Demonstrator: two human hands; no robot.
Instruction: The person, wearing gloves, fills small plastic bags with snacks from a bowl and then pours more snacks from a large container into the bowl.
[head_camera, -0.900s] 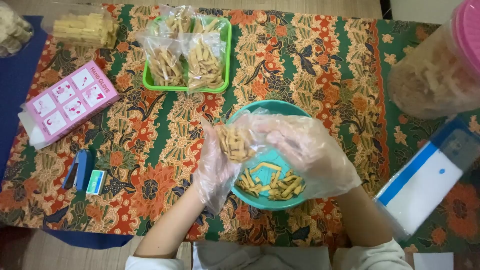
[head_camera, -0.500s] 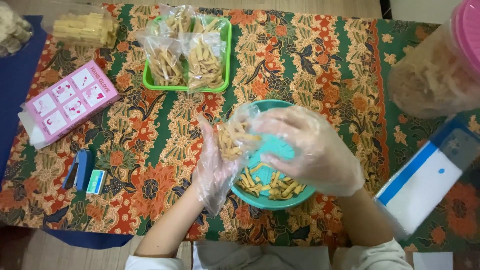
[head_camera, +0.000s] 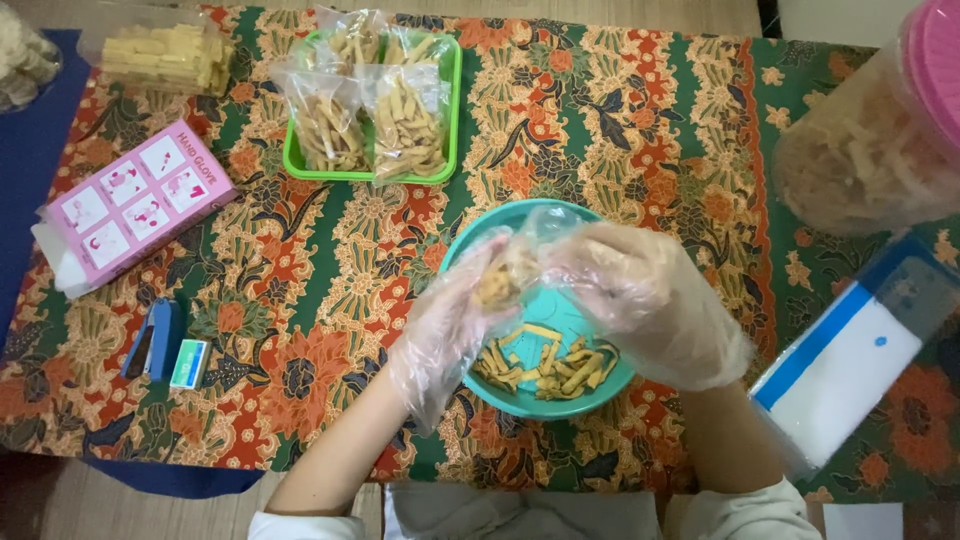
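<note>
I see left hand (head_camera: 445, 335) and right hand (head_camera: 650, 300), both in loose plastic gloves, fingers pinching small clear snack-filled bag (head_camera: 505, 272) over teal plastic bowl (head_camera: 500, 225), so spilled sticks fall back in. Green tray of filled bags (head_camera: 452, 110) far left.
</note>
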